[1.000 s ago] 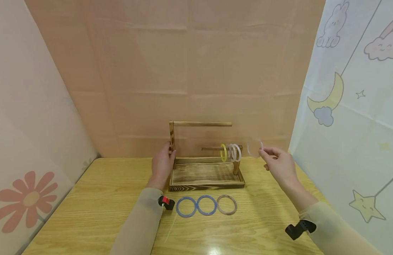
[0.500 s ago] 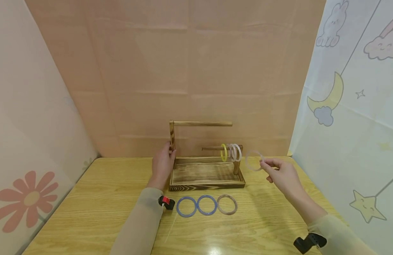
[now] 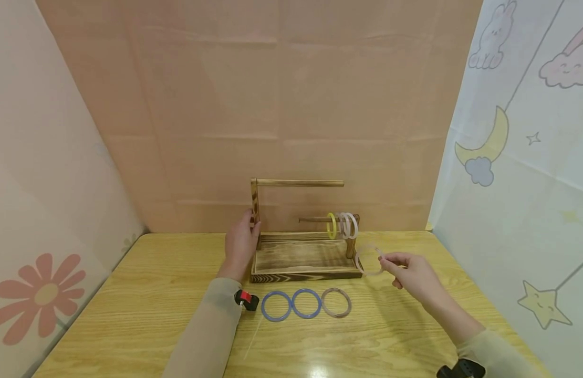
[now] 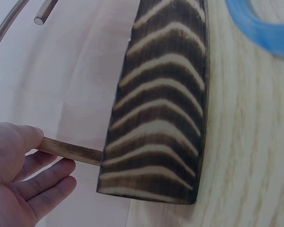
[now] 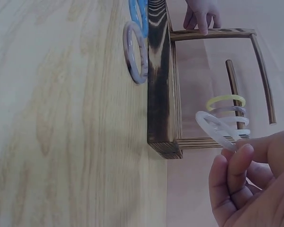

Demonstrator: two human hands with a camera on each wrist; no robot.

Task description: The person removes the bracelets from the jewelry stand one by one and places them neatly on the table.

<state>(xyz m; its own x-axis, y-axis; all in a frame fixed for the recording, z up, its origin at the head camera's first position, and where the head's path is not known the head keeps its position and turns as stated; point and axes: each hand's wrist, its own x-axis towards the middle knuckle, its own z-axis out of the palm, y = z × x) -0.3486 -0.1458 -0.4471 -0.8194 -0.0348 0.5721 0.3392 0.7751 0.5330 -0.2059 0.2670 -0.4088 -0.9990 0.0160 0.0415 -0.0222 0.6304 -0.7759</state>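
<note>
My left hand grips the tall left post of a wooden bangle stand, thumb on one side and fingers behind, as the post in the left wrist view shows. Between thumb and fingertips, my right hand pinches a translucent whitish bangle by its edge. In the head view this bangle overlaps the right front corner of the stand's tray. On the stand's lower bar hang a yellow bangle and several pale ones. The upper bar carries nothing.
In front of the stand, a blue bangle, a second blue bangle and a brownish bangle lie in a row on the wooden table. A peach cloth hangs close behind the stand.
My right hand has come down and slightly left with the whitish bangle, from beside the lower bar to the tray's right front corner. The left hand stays on the post.
</note>
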